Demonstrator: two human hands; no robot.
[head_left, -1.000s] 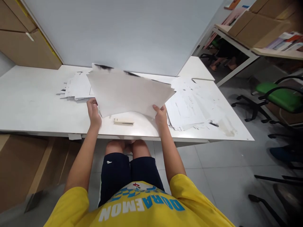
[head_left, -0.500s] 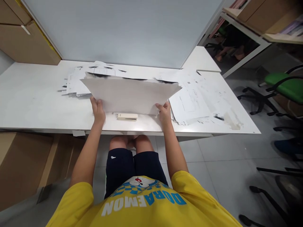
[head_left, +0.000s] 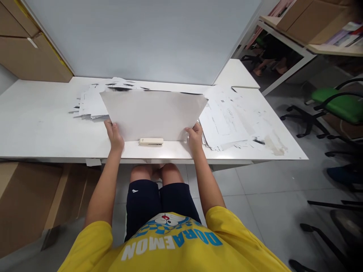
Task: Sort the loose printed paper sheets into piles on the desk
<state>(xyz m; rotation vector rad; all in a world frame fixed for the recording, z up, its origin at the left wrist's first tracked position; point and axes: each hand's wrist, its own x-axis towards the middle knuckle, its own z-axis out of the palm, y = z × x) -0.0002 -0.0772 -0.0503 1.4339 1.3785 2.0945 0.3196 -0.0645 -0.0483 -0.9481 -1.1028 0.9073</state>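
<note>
I hold a stack of white paper sheets (head_left: 153,113) upright over the white table (head_left: 36,124), its blank back facing me and its lower edge down near the tabletop. My left hand (head_left: 114,135) grips the lower left corner. My right hand (head_left: 194,136) grips the lower right corner. A small cream stapler (head_left: 151,141) lies on the table just below the stack, between my hands.
Loose printed sheets lie in a pile at the left (head_left: 87,102) and a wider spread at the right (head_left: 229,121). A grey partition (head_left: 141,37) stands behind the table. Cardboard boxes (head_left: 25,196) sit under the table's left side. A green chair (head_left: 337,109) stands at the right.
The stack has swung from tilted and raised to squared and lower, its bottom edge coming down toward the stapler. Both hands kept their grip on the corners.
</note>
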